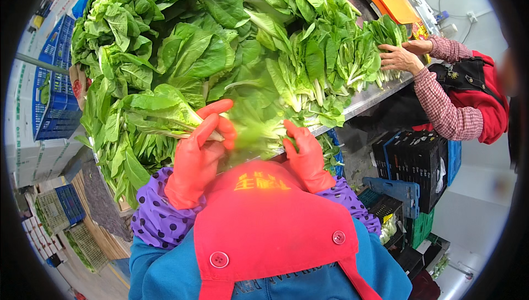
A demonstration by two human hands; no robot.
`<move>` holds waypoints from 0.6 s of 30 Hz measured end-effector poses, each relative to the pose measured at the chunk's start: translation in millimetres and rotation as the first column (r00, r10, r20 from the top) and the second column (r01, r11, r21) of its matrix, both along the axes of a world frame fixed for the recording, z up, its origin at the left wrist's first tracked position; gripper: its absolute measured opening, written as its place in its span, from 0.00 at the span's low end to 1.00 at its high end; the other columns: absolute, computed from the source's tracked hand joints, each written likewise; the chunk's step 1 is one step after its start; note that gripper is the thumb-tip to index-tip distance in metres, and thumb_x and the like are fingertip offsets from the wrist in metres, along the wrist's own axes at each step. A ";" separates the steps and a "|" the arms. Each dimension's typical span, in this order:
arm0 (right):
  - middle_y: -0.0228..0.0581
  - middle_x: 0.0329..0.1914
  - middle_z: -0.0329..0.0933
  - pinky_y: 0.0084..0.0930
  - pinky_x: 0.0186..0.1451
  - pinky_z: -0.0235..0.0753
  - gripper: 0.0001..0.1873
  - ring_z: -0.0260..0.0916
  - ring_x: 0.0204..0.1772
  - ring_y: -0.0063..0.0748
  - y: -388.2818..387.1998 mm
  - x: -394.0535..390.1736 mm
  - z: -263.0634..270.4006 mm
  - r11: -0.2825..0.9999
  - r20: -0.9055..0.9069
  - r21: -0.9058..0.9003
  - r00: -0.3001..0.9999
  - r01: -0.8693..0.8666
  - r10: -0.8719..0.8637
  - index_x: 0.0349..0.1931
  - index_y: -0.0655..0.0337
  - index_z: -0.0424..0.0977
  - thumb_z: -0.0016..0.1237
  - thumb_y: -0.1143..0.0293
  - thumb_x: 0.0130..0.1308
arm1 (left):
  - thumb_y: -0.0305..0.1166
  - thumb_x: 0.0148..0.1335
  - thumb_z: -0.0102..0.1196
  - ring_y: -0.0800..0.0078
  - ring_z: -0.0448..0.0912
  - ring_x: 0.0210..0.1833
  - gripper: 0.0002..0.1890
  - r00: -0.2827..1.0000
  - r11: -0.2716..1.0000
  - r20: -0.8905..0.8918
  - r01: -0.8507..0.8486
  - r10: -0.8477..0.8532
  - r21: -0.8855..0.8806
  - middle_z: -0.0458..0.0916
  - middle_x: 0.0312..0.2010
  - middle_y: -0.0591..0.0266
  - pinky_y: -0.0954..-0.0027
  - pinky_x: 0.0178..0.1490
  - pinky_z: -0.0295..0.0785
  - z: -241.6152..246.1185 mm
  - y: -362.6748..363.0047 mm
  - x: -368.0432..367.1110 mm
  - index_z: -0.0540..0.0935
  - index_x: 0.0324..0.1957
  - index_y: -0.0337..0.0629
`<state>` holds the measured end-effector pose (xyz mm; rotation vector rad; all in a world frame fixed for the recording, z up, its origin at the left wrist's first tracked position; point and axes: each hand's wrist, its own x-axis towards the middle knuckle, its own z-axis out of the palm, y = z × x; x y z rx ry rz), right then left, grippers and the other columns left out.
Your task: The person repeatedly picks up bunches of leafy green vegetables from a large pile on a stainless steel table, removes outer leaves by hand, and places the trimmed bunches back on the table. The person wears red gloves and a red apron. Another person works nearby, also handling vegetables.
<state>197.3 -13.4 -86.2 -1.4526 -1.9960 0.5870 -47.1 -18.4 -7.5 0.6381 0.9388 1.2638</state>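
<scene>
My left hand point(196, 155), in an orange-red rubber glove, grips a leafy green point(165, 107) near its stem end. Its leaves point left over the heap. At the table edge my right hand point(308, 157), gloved alike, has its fingers bent, and a bit of green shows between them. Whether it holds this bit I cannot tell. A blurred green patch point(250, 134), perhaps a leaf in motion, lies between my hands. Beyond them a large heap of leafy greens point(198, 52) covers the table. Bunches with pale stems point(318, 89) lie in a row at the right.
A co-worker's hands point(399, 60) touch the bunches at the far right. An orange tray point(392, 0) lies behind. Blue crates point(58, 105) stand left, with black crates point(409, 155) at right. The metal table edge point(368, 101) runs before me. My red apron point(272, 225) is close below.
</scene>
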 end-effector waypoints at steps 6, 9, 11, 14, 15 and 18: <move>0.43 0.39 0.78 0.26 0.46 0.75 0.14 0.76 0.40 0.38 24.7 -11.2 12.7 0.997 -0.519 0.011 0.853 0.072 -0.055 0.46 0.65 0.78 0.56 0.82 0.58 | 0.19 0.70 0.43 0.72 0.75 0.37 0.16 0.960 0.986 0.251 -0.087 0.122 -0.146 0.75 0.48 0.56 0.71 0.41 0.72 3.6 1.9 -12.3 0.74 0.58 0.33; 0.46 0.43 0.79 0.29 0.45 0.76 0.15 0.77 0.41 0.43 48.9 -21.4 20.3 0.952 -0.244 0.270 0.947 -0.141 0.210 0.46 0.65 0.78 0.58 0.82 0.57 | 0.19 0.69 0.46 0.73 0.74 0.37 0.18 0.994 0.997 0.083 -0.075 0.072 0.032 0.77 0.43 0.58 0.71 0.41 0.71 2.2 0.0 -12.5 0.73 0.60 0.34; 0.45 0.42 0.80 0.31 0.43 0.76 0.15 0.78 0.39 0.44 55.3 -24.6 25.3 0.946 -0.208 0.316 0.967 -0.075 0.147 0.45 0.64 0.78 0.59 0.81 0.56 | 0.18 0.68 0.46 0.73 0.74 0.37 0.19 0.996 0.988 -0.015 -0.091 0.093 0.124 0.76 0.42 0.58 0.71 0.41 0.71 1.6 -2.5 -15.9 0.72 0.61 0.33; 0.41 0.36 0.81 0.32 0.39 0.76 0.14 0.78 0.37 0.43 61.1 -23.9 30.5 0.891 -0.130 0.450 0.983 -0.056 0.128 0.42 0.61 0.80 0.61 0.80 0.54 | 0.15 0.66 0.47 0.73 0.74 0.38 0.22 0.992 0.989 0.070 -0.115 0.108 0.091 0.75 0.46 0.56 0.72 0.42 0.72 -1.5 -3.1 -26.2 0.71 0.63 0.36; 0.41 0.35 0.81 0.33 0.39 0.76 0.13 0.78 0.37 0.43 61.5 -24.3 31.1 0.917 -0.087 0.383 0.985 -0.108 0.152 0.42 0.62 0.80 0.60 0.80 0.54 | 0.14 0.65 0.47 0.73 0.74 0.39 0.24 0.987 0.991 0.117 -0.117 0.110 0.060 0.74 0.49 0.55 0.72 0.42 0.72 -2.7 -2.4 -31.1 0.71 0.63 0.37; 0.41 0.34 0.80 0.36 0.38 0.74 0.16 0.76 0.35 0.45 66.3 -27.3 28.7 0.921 0.075 0.284 0.964 -0.266 0.256 0.44 0.62 0.79 0.58 0.79 0.52 | 0.09 0.63 0.46 0.72 0.75 0.40 0.31 0.974 0.981 -0.208 -0.048 0.088 0.187 0.69 0.60 0.50 0.72 0.41 0.75 -11.5 0.4 -31.9 0.71 0.65 0.52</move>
